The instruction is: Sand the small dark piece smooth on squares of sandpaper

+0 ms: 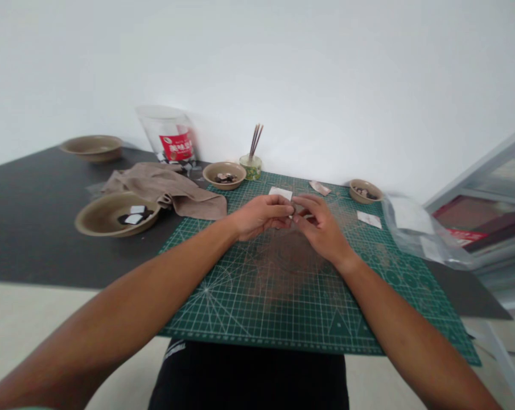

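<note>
My left hand [263, 217] and my right hand [321, 228] meet above the green cutting mat [223, 285]. The fingertips of both are pinched together around something small and dark, mostly hidden by the fingers, so its kind does not show. Just behind the hands lies a white square of paper [281, 192]. Brownish dust marks the mat below them. A small brown bowl [212, 176] with dark and pinkish pieces stands beyond my left hand. Another small bowl [359, 198] with dark bits is beyond my right hand.
On the left are a larger bowl [90, 225] with black and white pieces, a brown cloth [184, 196], another bowl [93, 149] and a clear tub [169, 134]. A glass with sticks [251, 167] stands by the wall. A plastic bag [428, 239] lies right.
</note>
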`<state>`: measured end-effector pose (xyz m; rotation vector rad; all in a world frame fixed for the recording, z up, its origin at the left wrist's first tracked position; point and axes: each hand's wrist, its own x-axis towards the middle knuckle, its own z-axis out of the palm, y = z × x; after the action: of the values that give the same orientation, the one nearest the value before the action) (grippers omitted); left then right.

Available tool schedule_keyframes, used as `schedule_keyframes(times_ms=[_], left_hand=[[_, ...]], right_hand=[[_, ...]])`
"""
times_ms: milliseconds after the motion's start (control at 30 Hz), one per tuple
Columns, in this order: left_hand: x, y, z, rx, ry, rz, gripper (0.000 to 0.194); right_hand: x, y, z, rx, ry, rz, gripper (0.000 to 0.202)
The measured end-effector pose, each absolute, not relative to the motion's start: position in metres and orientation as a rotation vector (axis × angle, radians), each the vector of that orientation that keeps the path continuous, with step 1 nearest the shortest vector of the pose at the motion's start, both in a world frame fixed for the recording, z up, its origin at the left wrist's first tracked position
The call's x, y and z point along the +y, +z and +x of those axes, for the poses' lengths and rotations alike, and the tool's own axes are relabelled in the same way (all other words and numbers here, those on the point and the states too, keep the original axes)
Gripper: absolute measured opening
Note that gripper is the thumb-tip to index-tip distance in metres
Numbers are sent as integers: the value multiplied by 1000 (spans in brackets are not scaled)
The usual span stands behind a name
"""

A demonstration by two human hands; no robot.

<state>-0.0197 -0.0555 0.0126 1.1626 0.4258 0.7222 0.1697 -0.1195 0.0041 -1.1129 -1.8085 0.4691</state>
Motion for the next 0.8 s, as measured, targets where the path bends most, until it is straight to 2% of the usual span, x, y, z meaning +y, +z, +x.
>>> schedule_keyframes(times_ms=[200,433,800], left_hand=[[-55,8,-20,527,652,1378,36],[-57,6,-18,516,740,1462,34],[-64,15,-20,407,721,1308,21]], right_hand=[[-127,8,169,-1986,350,-980,32],[-128,9,164,-1903,314,-1022,22],[-130,9,162,-1871,225,-960,23]])
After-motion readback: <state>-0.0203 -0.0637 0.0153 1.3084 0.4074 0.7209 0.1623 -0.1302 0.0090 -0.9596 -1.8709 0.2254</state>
